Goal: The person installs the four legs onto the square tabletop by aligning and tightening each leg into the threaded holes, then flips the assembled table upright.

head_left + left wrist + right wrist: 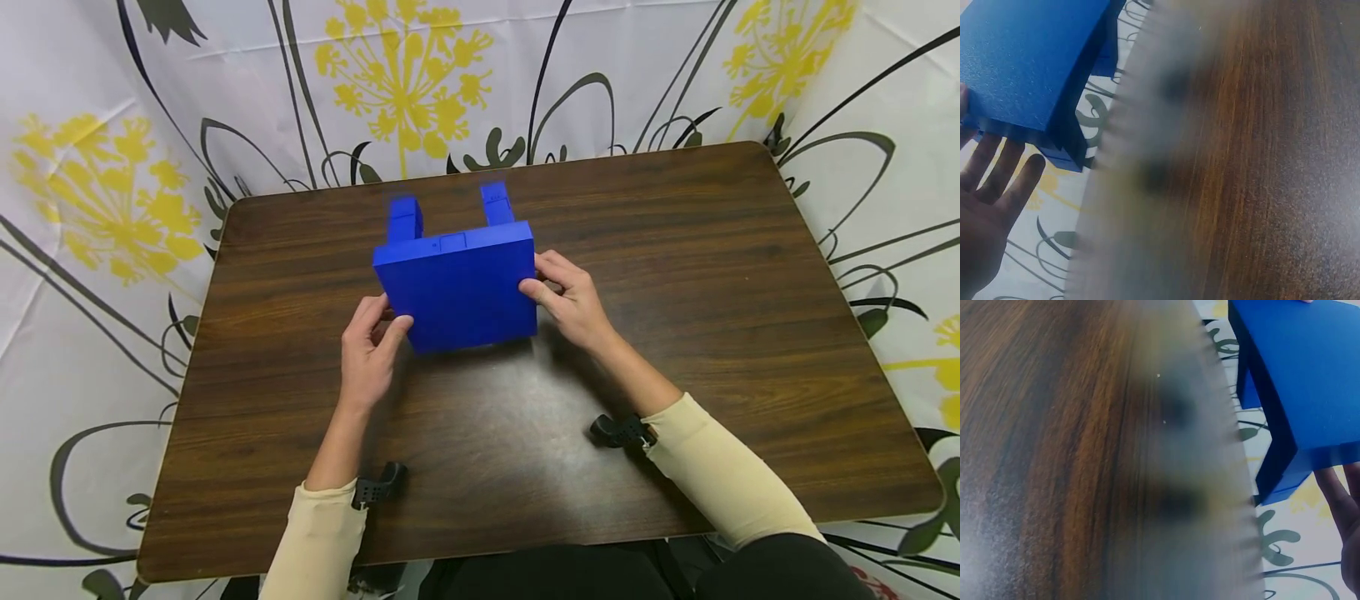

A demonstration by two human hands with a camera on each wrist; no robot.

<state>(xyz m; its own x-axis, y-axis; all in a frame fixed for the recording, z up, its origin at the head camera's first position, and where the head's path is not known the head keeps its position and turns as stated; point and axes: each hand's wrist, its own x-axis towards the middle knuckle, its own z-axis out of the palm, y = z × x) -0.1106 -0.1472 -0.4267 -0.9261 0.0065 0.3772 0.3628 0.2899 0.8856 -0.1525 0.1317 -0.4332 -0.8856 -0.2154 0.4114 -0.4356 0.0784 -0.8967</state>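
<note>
A small blue stool (465, 292) with a flat, square top is held tilted over the middle of the table, its top facing me. Two of its legs (406, 218) point toward the back wall. My left hand (367, 350) grips the lower left edge, thumb on the top face and fingers behind. On the right side edge, my right hand (570, 304) holds it the same way. The left wrist view shows fingers of the left hand (991, 212) under the stool (1029, 56). In the right wrist view, fingers of the right hand (1347, 506) reach beneath the stool (1310, 381).
The dark wood table (720, 333) has rounded corners and spreads out on both sides of the stool. A white cloth (262, 75) with yellow flowers and dark stems hangs behind and beside it. Black straps with small devices (378, 485) sit at both wrists.
</note>
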